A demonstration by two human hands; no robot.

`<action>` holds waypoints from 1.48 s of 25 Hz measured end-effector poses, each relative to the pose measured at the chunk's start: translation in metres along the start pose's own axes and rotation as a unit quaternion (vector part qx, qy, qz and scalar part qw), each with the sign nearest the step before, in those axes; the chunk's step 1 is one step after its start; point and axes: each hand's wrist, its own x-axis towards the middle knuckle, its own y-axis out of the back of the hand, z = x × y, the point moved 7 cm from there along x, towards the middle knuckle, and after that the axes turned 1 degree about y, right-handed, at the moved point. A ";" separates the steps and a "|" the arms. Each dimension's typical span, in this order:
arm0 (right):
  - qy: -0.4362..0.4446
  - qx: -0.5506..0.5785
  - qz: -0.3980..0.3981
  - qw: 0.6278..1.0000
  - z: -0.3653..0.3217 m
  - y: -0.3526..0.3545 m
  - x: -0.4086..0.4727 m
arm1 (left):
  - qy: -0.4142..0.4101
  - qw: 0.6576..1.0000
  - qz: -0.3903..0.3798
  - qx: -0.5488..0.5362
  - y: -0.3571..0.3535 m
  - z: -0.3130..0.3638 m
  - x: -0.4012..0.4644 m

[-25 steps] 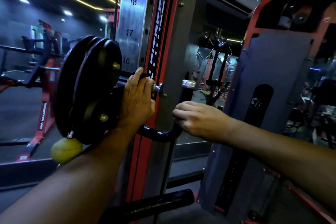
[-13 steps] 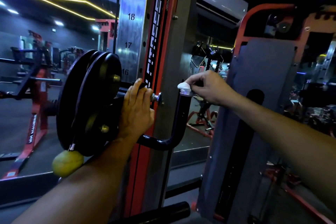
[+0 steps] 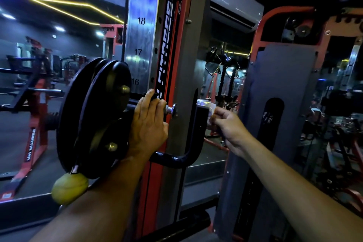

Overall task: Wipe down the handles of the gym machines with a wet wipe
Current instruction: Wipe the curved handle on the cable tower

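A black J-shaped handle (image 3: pixel 198 129) with a silver cap rises from the red and grey machine upright (image 3: pixel 184 55). My right hand (image 3: pixel 227 125) pinches a small white wet wipe (image 3: pixel 211 111) against the right side of the handle's upper part, just below the cap. My left hand (image 3: pixel 148 124) grips the black carriage beside the silver pull pin (image 3: pixel 171 109) on the upright, left of the handle.
Black pulley discs (image 3: pixel 94 116) with a yellow-green ball (image 3: pixel 69 187) hanging below sit at the left. A numbered steel rail (image 3: pixel 142 35) runs up the upright. A grey and red weight-stack cover (image 3: pixel 279 104) stands right. Other gym machines fill the dim background.
My right hand rose from the handle's lower bend to its silver cap with the wipe, then slid down the right side of the shaft. The left hand kept its grip.
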 end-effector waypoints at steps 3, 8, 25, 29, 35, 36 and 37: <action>0.023 0.011 -0.008 1.000 -0.007 0.000 0.002 | -0.001 1.000 0.004 0.003 0.001 0.001 0.000; 0.009 0.160 0.000 0.987 -0.005 -0.013 0.006 | -0.001 1.000 0.004 0.003 0.001 0.000 0.000; -0.078 0.257 -0.067 0.961 0.055 -0.024 -0.014 | 0.009 1.000 0.027 -0.004 0.001 0.002 0.000; -0.002 0.252 -0.036 0.967 0.053 -0.011 -0.001 | 0.012 1.000 0.027 0.011 -0.001 0.002 -0.001; 0.010 0.308 -0.025 0.951 0.044 -0.022 0.011 | 0.020 0.999 0.015 0.022 -0.004 0.001 -0.002; -0.008 0.300 -0.046 0.953 0.054 -0.022 0.005 | 0.021 0.999 0.017 0.021 -0.004 0.001 -0.002; -0.024 0.276 -0.065 0.959 0.067 -0.019 -0.002 | 0.021 0.999 0.019 0.018 -0.004 0.000 -0.001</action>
